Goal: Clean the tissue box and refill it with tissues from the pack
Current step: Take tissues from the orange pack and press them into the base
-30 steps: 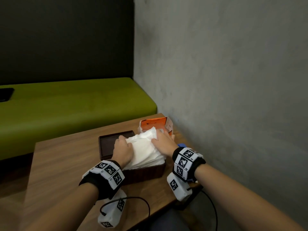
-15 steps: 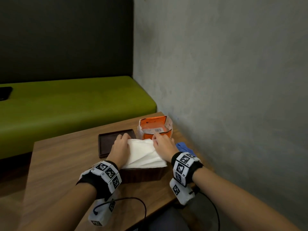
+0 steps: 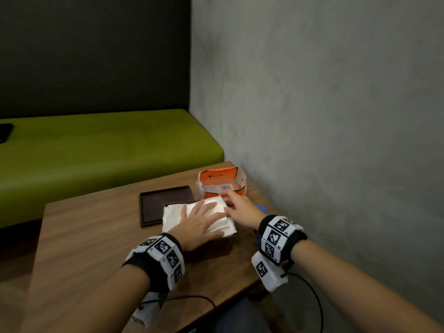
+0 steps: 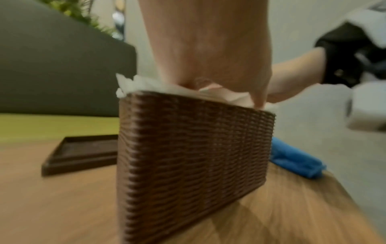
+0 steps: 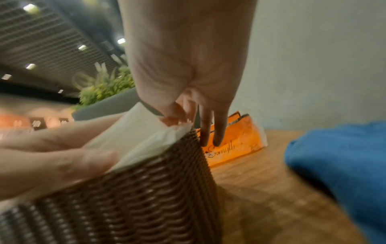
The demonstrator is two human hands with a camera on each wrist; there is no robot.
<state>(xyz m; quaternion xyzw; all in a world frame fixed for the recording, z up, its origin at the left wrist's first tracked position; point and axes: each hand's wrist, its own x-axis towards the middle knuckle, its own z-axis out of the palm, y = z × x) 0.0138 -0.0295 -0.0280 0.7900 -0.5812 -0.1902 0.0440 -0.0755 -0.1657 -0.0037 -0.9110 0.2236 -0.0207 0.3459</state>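
Both hands meet the tissue stack [image 3: 177, 212] in the wicker tissue box [image 4: 188, 156]: left hand [image 3: 199, 224] now flat, fingers spread, where earlier curled; right hand [image 3: 240, 207] fingers extended, tucking its edge.

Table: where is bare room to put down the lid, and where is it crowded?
Free: the table left of the lid and box, and the near strip before the box. Crowded: the wall side, where the pack, cloth and both hands, left and right, sit close.
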